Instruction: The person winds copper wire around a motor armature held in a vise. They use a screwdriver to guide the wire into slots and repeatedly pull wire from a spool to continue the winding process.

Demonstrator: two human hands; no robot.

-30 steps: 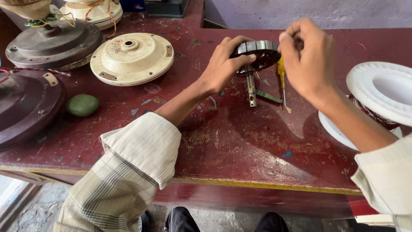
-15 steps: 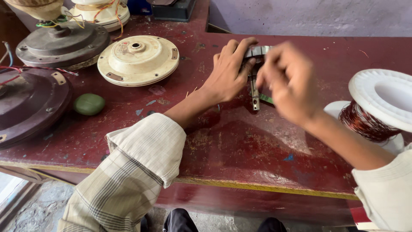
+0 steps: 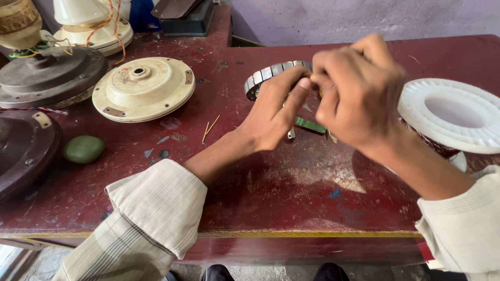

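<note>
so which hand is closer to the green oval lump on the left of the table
Left. The left hand grips the slotted metal ring mid-table, right of the green oval lump. The right hand is farther right, beside the white spool.

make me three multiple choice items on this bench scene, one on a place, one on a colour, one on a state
1. Where does the green oval lump lie?
A. left of the cream round cover
B. on the white spool
C. in the right hand

2. What colour is the table top?
A. blue
B. dark red
C. white

3. How is the ribbed metal ring held?
A. flat and untouched
B. gripped by the left hand, with the right hand closed at it
C. hung on a wall

Answers: 1 A, it sits lower left of the cover; 2 B, worn red paint shows; 3 B, both hands meet at it.
</note>
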